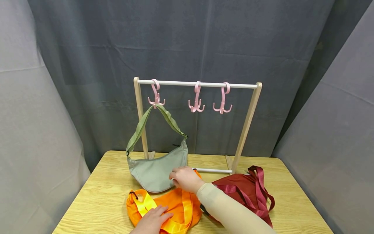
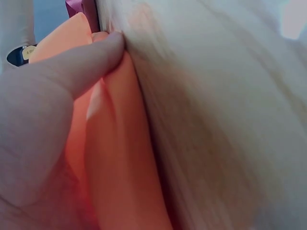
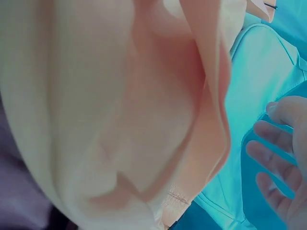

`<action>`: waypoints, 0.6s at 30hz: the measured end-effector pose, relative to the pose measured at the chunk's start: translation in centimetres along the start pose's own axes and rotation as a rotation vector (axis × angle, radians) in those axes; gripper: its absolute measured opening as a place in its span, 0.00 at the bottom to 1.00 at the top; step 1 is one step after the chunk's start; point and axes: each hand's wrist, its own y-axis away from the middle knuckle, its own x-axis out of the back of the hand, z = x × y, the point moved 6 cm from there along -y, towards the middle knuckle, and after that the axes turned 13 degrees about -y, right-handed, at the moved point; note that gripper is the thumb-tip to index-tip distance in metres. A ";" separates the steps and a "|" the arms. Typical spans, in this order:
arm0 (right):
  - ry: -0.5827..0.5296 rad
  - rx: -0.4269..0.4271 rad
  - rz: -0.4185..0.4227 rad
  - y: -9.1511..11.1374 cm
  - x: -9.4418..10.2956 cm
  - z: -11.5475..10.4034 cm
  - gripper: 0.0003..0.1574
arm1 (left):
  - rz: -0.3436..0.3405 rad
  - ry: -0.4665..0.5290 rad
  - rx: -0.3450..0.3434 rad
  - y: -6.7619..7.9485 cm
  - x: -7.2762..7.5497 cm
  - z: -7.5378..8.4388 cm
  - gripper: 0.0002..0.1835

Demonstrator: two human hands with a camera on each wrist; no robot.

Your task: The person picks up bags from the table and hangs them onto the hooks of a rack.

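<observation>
A sage-green shoulder bag (image 1: 159, 170) hangs by its strap from the leftmost pink hook (image 1: 156, 94). My right hand (image 1: 187, 179) is in front of the lower right part of this bag; in the right wrist view its fingers (image 3: 276, 148) are loosely bent with nothing between them. An orange bag (image 1: 172, 199) with yellow straps lies on the table below the green one. On top of it rests my left hand (image 1: 153, 220), fingers spread. The left wrist view has the thumb (image 2: 91, 64) lying along the orange fabric (image 2: 120, 143).
A wood-and-white rack (image 1: 248, 120) stands on the wooden table (image 1: 99, 191). Two more pink hooks, a middle one (image 1: 196, 99) and a right one (image 1: 223, 99), hang from its bar. A dark red bag (image 1: 242, 187) lies at right, partly behind my right sleeve (image 1: 230, 208).
</observation>
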 end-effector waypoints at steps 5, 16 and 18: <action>-0.009 -0.009 0.017 0.5 0.4 0.2 0.06 | 0.024 0.005 -0.023 0.0 0.1 0.0 0.43; -0.071 -0.024 0.062 2.2 1.7 0.8 0.06 | 0.112 -0.002 -0.075 -0.7 -0.3 -0.6 0.40; -0.081 -0.028 0.063 2.6 2.0 1.0 0.05 | 0.142 -0.008 -0.095 -0.8 -0.1 -0.4 0.38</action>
